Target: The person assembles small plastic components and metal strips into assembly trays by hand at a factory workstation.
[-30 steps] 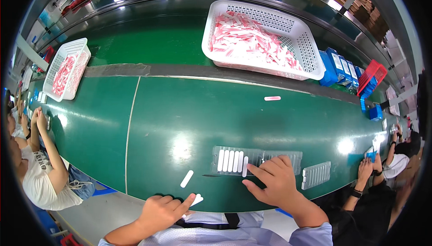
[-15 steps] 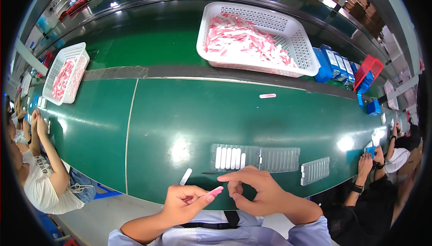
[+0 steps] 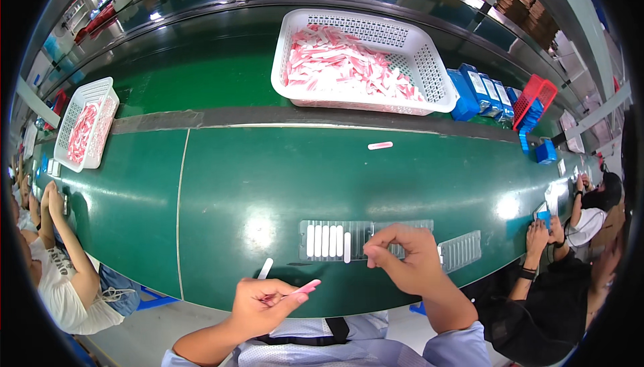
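Observation:
My left hand point(image 3: 265, 305) is closed, pinching a pink strip point(image 3: 308, 286) between thumb and forefinger just above the near table edge. My right hand point(image 3: 406, 256) hovers over the middle of an unfolded clear plastic case point(image 3: 304, 241), thumb and fingertips pressed together; whatever they hold, if anything, cannot be made out. Several white strips point(image 3: 325, 241) stand side by side in the case's left half. The rightmost white strip point(image 3: 347, 247) sits lower than the others. The case's ribbed right half is partly hidden behind my right hand. Beyond my left hand lies a loose white strip point(image 3: 266, 268).
A separate clear ribbed tray point(image 3: 460, 251) lies right of the case. Farther off are a lone pink strip point(image 3: 380, 145), a big white basket point(image 3: 443, 92) of pink and white strips, blue boxes point(image 3: 473, 92), a red basket point(image 3: 537, 102) and a smaller white basket point(image 3: 111, 109). Co-workers sit both sides.
My right hand has moved away from the left hand, up and right over the case, and its fingers have closed together. My left hand still holds the pink strip. The whole view has shifted slightly.

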Available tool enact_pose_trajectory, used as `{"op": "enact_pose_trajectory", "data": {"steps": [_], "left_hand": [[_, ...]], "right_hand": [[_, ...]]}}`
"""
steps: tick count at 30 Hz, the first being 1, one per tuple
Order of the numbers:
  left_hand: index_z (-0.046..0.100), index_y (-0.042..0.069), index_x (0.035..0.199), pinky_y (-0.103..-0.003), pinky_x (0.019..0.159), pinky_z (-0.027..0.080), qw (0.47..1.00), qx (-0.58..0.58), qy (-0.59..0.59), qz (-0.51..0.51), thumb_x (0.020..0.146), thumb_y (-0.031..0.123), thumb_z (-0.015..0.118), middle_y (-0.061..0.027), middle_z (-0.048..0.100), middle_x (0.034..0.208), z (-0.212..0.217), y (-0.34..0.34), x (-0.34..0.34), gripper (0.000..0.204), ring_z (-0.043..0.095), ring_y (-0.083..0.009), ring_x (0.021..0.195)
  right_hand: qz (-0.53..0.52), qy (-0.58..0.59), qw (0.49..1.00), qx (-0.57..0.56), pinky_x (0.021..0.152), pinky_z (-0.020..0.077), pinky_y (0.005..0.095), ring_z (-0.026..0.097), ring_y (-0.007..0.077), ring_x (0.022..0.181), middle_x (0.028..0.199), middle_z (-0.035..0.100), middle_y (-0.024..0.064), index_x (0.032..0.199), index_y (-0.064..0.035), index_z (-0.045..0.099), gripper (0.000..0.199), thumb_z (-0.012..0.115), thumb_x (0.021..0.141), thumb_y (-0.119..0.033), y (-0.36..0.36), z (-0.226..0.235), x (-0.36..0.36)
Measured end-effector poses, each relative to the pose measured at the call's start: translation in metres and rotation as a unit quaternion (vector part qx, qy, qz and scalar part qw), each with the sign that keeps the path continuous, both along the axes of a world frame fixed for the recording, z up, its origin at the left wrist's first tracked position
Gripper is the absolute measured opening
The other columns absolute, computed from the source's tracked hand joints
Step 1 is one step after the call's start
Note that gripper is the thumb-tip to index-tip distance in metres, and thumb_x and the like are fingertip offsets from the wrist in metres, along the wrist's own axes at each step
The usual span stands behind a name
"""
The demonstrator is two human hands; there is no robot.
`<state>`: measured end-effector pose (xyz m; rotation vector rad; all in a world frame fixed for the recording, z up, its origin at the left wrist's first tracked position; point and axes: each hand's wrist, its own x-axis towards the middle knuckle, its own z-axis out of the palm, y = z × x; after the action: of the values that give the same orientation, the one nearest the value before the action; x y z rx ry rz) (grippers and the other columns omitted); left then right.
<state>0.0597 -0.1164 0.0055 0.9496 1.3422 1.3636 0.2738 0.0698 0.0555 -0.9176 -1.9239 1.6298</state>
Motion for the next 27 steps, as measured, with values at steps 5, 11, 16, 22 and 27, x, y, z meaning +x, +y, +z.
{"op": "enact_pose_trajectory", "data": {"steps": [5, 11, 16, 22, 27], "left_hand": [[0.081, 0.006, 0.092, -0.023, 0.043, 0.032, 0.987, 0.036, 0.153, -0.029, 0.082, 0.01, 0.085, 0.0006, 0.054, 0.053, 0.011, 0.015, 0.015, 0.011, 0.044, -0.0054, 0.045], [0.081, 0.007, 0.089, -0.024, 0.043, 0.035, 0.981, 0.029, 0.185, -0.044, 0.082, 0.012, 0.085, -0.0021, 0.064, 0.059, 0.013, 0.015, 0.012, 0.01, 0.049, -0.0072, 0.045], [0.081, 0.008, 0.087, -0.025, 0.043, 0.037, 0.97, 0.045, 0.232, -0.052, 0.083, 0.013, 0.084, -0.0015, 0.067, 0.062, 0.021, 0.027, 0.007, 0.007, 0.051, -0.0076, 0.046], [0.08, 0.009, 0.088, -0.025, 0.044, 0.042, 0.968, 0.038, 0.247, -0.034, 0.084, 0.013, 0.083, -0.0026, 0.071, 0.067, 0.024, 0.043, 0.012, 0.007, 0.056, -0.0101, 0.048], [0.081, 0.007, 0.092, -0.024, 0.045, 0.039, 0.95, 0.066, 0.307, 0.004, 0.081, 0.008, 0.082, -0.0013, 0.063, 0.059, 0.03, 0.048, 0.006, 0.011, 0.052, -0.0078, 0.047]], "right_hand": [[0.241, -0.041, 0.969, -0.036, 0.059, 0.052, 0.027, 0.068, 0.0079, 0.067, 0.076, 0.072, 0.0057, 0.105, -0.0061, 0.073, 0.012, 0.068, 0.099, -0.015, -0.015, -0.003, -0.008], [0.115, -0.026, 0.99, -0.074, 0.061, 0.0539, 0.0265, 0.07, 0.0135, 0.066, 0.08, 0.073, 0.0084, 0.101, -0.0056, 0.074, 0.01, 0.067, 0.098, -0.012, 0.024, -0.001, 0.019], [0.153, -0.141, 0.972, 0.106, 0.066, 0.0542, 0.0326, 0.071, 0.0185, 0.072, 0.085, 0.073, 0.009, 0.103, -0.0048, 0.073, 0.012, 0.07, 0.094, -0.012, 0.053, -0.01, 0.014], [0.205, -0.198, 0.87, 0.403, 0.081, 0.0488, 0.0434, 0.064, 0.0273, 0.088, 0.09, 0.068, 0.0077, 0.119, -0.0086, 0.068, 0.035, 0.074, 0.088, -0.023, 0.052, -0.005, -0.007], [0.189, -0.207, 0.906, 0.317, 0.078, 0.0498, 0.0379, 0.067, 0.0227, 0.079, 0.082, 0.068, 0.0085, 0.123, -0.0079, 0.067, 0.037, 0.074, 0.092, -0.026, 0.04, 0.015, -0.01]]}}
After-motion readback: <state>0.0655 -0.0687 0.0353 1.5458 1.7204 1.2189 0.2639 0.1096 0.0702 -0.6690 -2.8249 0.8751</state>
